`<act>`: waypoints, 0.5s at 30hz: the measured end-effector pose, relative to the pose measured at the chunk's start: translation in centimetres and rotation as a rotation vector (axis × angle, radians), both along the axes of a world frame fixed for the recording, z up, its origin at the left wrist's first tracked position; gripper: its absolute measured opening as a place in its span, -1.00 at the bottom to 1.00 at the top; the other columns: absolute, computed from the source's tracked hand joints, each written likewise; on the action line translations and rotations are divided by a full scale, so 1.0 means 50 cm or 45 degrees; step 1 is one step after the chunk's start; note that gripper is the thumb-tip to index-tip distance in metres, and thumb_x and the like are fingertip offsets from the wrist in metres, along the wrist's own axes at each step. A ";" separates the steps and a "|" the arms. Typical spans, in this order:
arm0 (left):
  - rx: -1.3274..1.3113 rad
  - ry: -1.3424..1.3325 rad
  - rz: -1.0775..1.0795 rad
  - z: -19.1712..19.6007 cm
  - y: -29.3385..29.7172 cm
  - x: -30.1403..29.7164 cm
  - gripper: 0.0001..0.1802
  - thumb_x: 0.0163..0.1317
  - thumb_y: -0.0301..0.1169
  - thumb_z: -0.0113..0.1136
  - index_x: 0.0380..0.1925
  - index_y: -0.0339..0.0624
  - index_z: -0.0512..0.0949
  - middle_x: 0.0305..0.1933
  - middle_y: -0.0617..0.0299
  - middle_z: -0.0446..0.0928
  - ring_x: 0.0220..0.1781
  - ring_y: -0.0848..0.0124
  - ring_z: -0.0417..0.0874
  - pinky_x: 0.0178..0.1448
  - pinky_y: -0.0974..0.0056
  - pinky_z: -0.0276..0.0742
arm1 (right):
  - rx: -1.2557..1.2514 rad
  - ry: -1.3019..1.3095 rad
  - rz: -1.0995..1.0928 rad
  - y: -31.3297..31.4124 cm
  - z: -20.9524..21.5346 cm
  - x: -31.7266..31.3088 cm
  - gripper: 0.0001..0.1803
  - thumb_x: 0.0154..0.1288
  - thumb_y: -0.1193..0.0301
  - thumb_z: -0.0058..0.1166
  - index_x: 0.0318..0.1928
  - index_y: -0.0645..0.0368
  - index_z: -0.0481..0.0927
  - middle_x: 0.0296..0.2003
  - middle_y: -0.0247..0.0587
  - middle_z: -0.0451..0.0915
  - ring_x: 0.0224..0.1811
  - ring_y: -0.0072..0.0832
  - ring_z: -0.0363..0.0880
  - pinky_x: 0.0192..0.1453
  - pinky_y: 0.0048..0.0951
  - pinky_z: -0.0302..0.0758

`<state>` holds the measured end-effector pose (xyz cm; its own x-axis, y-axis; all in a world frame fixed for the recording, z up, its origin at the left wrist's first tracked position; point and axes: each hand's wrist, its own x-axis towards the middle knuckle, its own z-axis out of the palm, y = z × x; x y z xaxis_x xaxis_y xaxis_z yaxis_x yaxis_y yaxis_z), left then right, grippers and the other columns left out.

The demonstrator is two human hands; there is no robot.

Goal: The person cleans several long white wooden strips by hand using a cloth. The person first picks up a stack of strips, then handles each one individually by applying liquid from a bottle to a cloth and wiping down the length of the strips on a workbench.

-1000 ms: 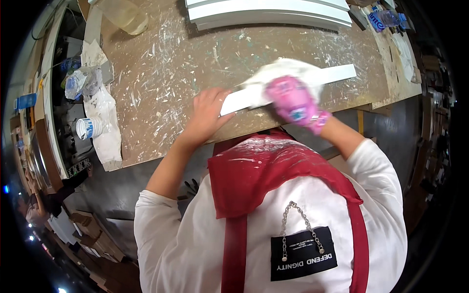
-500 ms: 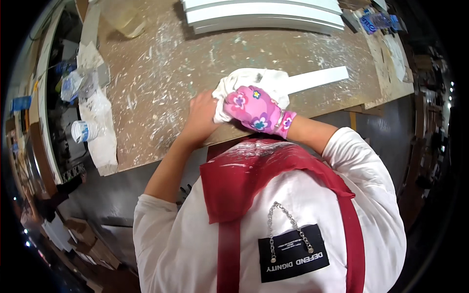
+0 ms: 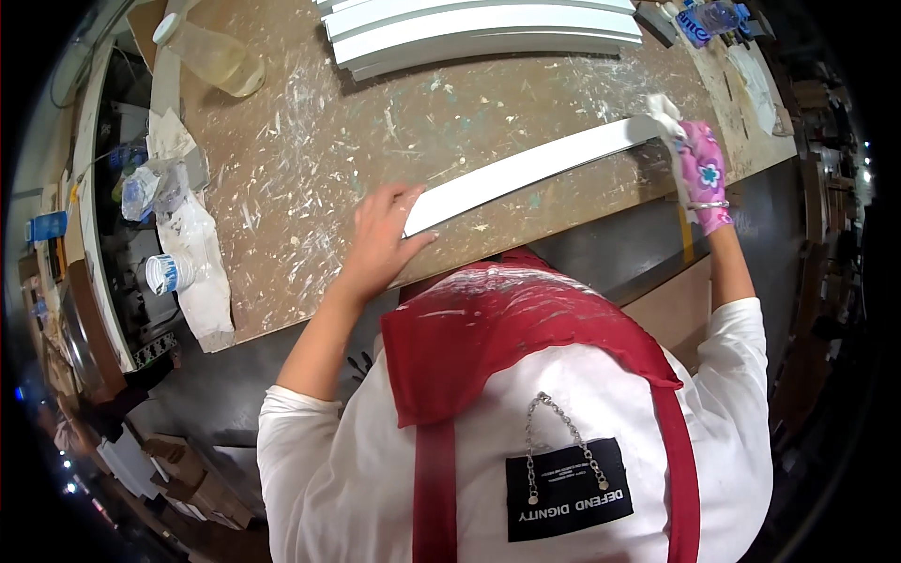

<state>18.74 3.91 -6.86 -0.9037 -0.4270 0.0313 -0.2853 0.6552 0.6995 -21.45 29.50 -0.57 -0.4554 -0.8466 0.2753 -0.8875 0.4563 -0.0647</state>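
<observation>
A long white strip [image 3: 530,169] lies slantwise on the worktable, its right end farther from me. At its left end is my bare left hand [image 3: 380,239], thumb on the near side and fingers on the far side, gripping that end. My right hand [image 3: 704,174] wears a pink flowered glove and is closed on a white cloth [image 3: 666,117]. The cloth is bunched over the strip's right end and hangs down on the near side. A bracelet circles the gloved wrist.
A stack of white strips [image 3: 479,33] lies at the table's far side. The scuffed worktable [image 3: 310,178] carries a jug of yellowish liquid [image 3: 211,56] at far left. A white tub [image 3: 169,273] is near the left edge; a plastic bottle [image 3: 715,19] lies far right.
My right hand has slid the cloth rightward along the strip to its far end, uncovering the strip. My left hand stays at the left end, its thumb now in sight.
</observation>
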 end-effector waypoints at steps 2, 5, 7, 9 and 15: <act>-0.003 -0.034 0.017 -0.005 0.001 0.003 -0.40 0.02 -0.31 0.30 0.11 -0.21 0.42 0.09 0.07 0.39 0.13 0.10 0.37 0.24 0.10 0.18 | -0.080 -0.105 0.154 -0.093 -0.005 0.111 -0.70 0.15 0.52 -0.03 -0.06 0.18 0.52 -0.17 -0.06 0.52 -0.12 -0.10 0.52 -0.04 -0.17 0.47; 0.004 -0.005 0.038 -0.020 -0.001 -0.001 -0.41 0.00 -0.30 0.32 0.09 -0.20 0.44 0.06 0.07 0.41 0.10 0.10 0.40 0.20 0.10 0.23 | 0.062 -0.232 0.712 -0.230 -0.089 0.311 -0.63 0.22 0.34 -0.05 0.03 0.15 0.45 -0.02 -0.04 0.49 0.05 -0.20 0.49 0.19 -0.27 0.42; -0.054 0.355 -0.066 -0.038 -0.005 -0.013 -0.41 0.00 -0.30 0.32 0.09 -0.18 0.44 0.01 0.07 0.43 0.07 0.09 0.42 0.16 0.09 0.26 | 0.279 -0.632 0.909 -0.309 -0.078 0.454 -0.73 0.23 0.29 -0.06 -0.07 0.06 0.49 -0.11 -0.14 0.53 -0.07 -0.29 0.52 0.09 -0.29 0.46; 0.208 0.211 0.115 -0.040 -0.001 -0.008 -0.43 0.00 -0.30 0.32 0.07 -0.15 0.46 -0.04 0.08 0.45 0.04 0.08 0.44 0.13 0.09 0.28 | 0.563 -0.436 0.954 -0.327 -0.083 0.478 -0.80 0.24 0.31 -0.08 -0.17 0.02 0.52 -0.19 -0.18 0.54 -0.15 -0.31 0.54 0.01 -0.29 0.49; -0.014 0.093 0.086 -0.019 0.004 -0.007 -0.49 -0.04 -0.38 0.33 -0.01 -0.19 0.50 -0.07 0.08 0.45 -0.01 0.10 0.46 0.07 0.14 0.37 | 0.109 0.172 0.591 -0.099 -0.133 0.068 -0.74 0.05 0.54 0.00 -0.18 0.15 0.54 -0.22 -0.09 0.57 -0.23 -0.18 0.56 -0.05 -0.18 0.52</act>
<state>18.40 4.13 -7.82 -0.8681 -0.4860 0.1012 -0.2774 0.6438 0.7131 -18.04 24.56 -7.20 0.0105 -0.9740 0.2262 -0.9963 0.0092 0.0856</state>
